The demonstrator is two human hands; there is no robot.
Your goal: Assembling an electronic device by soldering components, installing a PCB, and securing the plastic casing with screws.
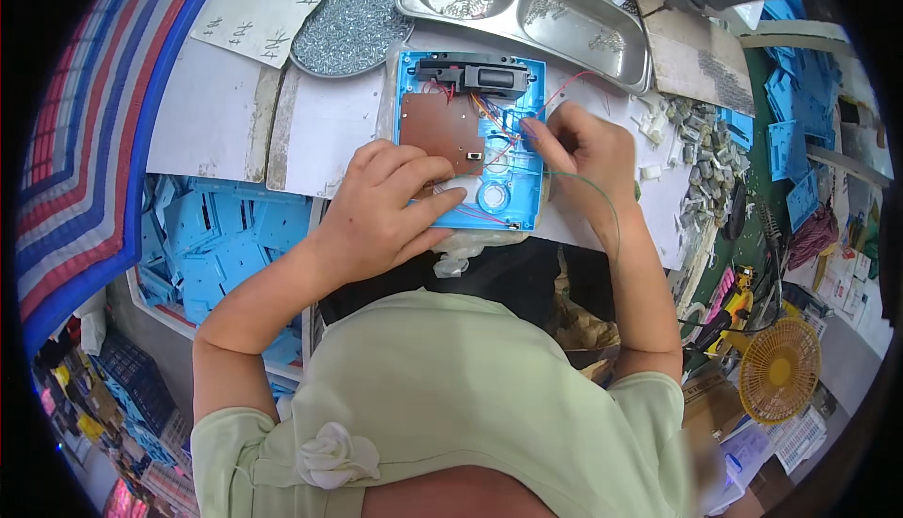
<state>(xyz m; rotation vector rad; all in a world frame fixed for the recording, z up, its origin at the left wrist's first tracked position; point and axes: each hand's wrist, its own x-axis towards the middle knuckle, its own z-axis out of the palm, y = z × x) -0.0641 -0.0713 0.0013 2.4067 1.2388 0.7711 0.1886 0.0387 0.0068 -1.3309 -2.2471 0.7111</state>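
Note:
In front of me lies a light-blue plastic casing, its inside facing up. A brown circuit board sits in its left half, and a black part runs along the far edge. Thin coloured wires cross the right half, above a round white-and-blue ring. My left hand grips the near left corner, with fingers over the board and thumb at the near edge. At the right edge my right hand pinches wires between thumb and forefinger; a green wire trails across that wrist.
Behind the casing stand a round tray of small metal screws and a steel compartment tray of small parts. Loose grey and white pieces pile at right. A bin of blue plastic parts is at left, a yellow fan lower right.

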